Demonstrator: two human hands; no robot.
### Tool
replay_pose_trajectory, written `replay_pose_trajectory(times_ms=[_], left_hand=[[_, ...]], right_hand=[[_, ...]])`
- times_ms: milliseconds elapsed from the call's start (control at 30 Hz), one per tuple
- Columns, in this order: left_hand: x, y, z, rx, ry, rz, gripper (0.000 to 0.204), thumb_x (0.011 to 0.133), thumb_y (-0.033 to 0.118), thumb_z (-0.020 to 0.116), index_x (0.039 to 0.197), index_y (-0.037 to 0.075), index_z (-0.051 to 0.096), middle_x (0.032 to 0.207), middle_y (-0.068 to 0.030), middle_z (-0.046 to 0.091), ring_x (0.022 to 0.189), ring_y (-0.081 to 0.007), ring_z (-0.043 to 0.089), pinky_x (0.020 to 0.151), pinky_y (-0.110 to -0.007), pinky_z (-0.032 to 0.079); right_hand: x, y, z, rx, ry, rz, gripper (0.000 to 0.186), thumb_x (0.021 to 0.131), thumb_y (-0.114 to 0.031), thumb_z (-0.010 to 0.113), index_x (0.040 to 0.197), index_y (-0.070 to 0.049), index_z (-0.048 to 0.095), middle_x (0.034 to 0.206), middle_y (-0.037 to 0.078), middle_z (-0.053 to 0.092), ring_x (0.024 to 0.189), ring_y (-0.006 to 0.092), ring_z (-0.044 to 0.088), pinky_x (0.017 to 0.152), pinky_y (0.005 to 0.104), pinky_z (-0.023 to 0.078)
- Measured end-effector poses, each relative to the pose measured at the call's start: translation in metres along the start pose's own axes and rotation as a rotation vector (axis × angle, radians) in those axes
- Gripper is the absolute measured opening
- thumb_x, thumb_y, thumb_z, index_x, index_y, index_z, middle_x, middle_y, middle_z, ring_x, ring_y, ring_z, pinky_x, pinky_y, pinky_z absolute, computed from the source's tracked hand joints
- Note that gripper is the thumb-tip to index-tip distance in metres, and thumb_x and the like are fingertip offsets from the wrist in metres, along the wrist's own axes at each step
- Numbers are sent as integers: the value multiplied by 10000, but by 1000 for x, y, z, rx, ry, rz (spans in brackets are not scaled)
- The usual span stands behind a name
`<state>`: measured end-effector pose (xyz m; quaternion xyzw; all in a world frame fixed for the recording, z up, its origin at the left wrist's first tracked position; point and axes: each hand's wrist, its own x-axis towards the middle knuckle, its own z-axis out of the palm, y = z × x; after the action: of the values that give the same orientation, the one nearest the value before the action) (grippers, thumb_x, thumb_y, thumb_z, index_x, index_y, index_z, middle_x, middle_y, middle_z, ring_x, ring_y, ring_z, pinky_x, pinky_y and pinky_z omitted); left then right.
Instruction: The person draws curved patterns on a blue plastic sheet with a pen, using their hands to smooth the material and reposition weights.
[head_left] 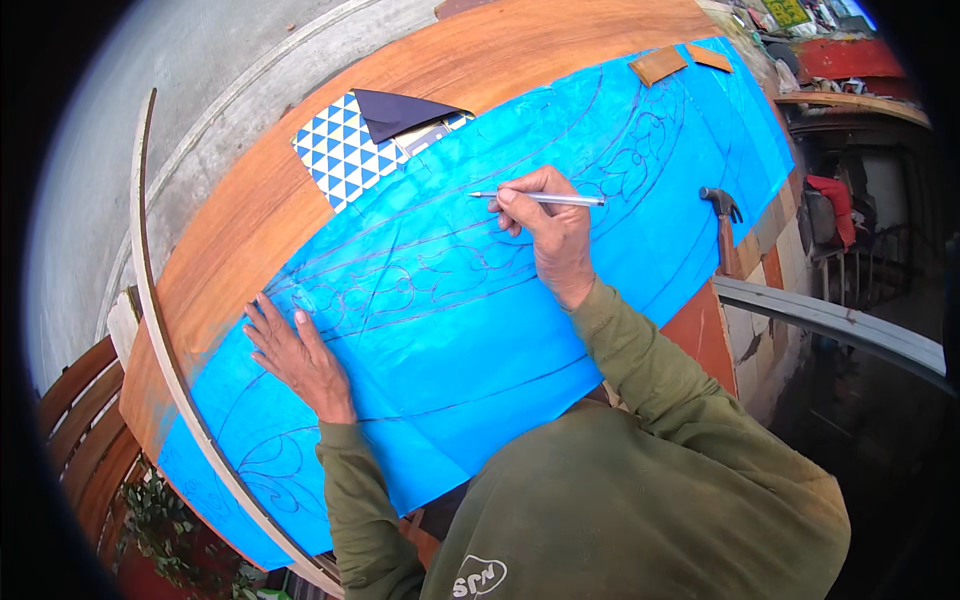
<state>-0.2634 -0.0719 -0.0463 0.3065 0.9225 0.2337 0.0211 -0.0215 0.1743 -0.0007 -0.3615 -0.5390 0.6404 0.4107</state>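
A large sheet of bright blue paper lies over a wooden board. Dark curved lines and leafy scroll patterns are drawn across it. Between the thumb and fingers of my right hand is a clear ballpoint pen, its tip pointing left, over the upper middle of the sheet. I cannot tell whether the tip touches the paper. My left hand rests flat on the sheet at the left, fingers spread, beside the drawn scrolls.
A long thin wooden strip crosses the left end. At the far edge lies a blue-and-white triangle-patterned piece with a dark flap. A hammer sits at the right; two small wood pieces lie at the far right corner.
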Motion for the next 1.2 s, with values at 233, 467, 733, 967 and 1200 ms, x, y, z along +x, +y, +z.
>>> replay_pose_trajectory(times_ms=[233, 467, 733, 967, 1200], left_hand=[[5, 72, -2, -381, -158, 544, 499, 1085, 167, 679, 1574, 96, 613, 1646, -175, 537, 1498, -393, 500, 1230, -481, 404], [23, 118, 33, -296, -158, 753, 304, 993, 186, 761, 1291, 136, 797, 1358, -166, 675, 1195, -364, 615, 1018, -471, 508], [24, 116, 34, -316, -201, 703, 290, 985, 182, 775, 1268, 122, 794, 1412, -179, 645, 1233, -372, 591, 1035, -480, 494], [29, 110, 38, -453, -252, 641, 277, 970, 89, 784, 1246, 66, 794, 1397, -169, 664, 1219, -365, 604, 1023, -471, 505], [30, 109, 37, -469, -276, 593, 266, 971, 73, 791, 1236, 73, 810, 1396, -150, 686, 1204, -342, 620, 996, -449, 529]], right_hand=[[-54, 8, 42, -102, 194, 26, 104, 1017, -81, 753, 1061, -21, 681, 916, 90, 769, 772, 98, 678, 647, 272, 547], [-32, 36, 68, -112, 333, -98, 76, 979, -64, 759, 1005, -15, 706, 885, 78, 774, 767, 94, 691, 639, 282, 561], [-13, 45, 78, -448, 242, -128, 59, 910, -62, 760, 900, -23, 717, 856, 76, 784, 757, 107, 736, 625, 314, 584], [-10, 42, 80, -556, 158, -176, 61, 897, -68, 762, 913, -19, 731, 854, 103, 780, 742, 158, 762, 634, 323, 594], [-11, 45, 79, -570, 218, -218, 39, 886, -28, 753, 907, -18, 722, 827, 101, 760, 717, 147, 735, 606, 320, 575]])
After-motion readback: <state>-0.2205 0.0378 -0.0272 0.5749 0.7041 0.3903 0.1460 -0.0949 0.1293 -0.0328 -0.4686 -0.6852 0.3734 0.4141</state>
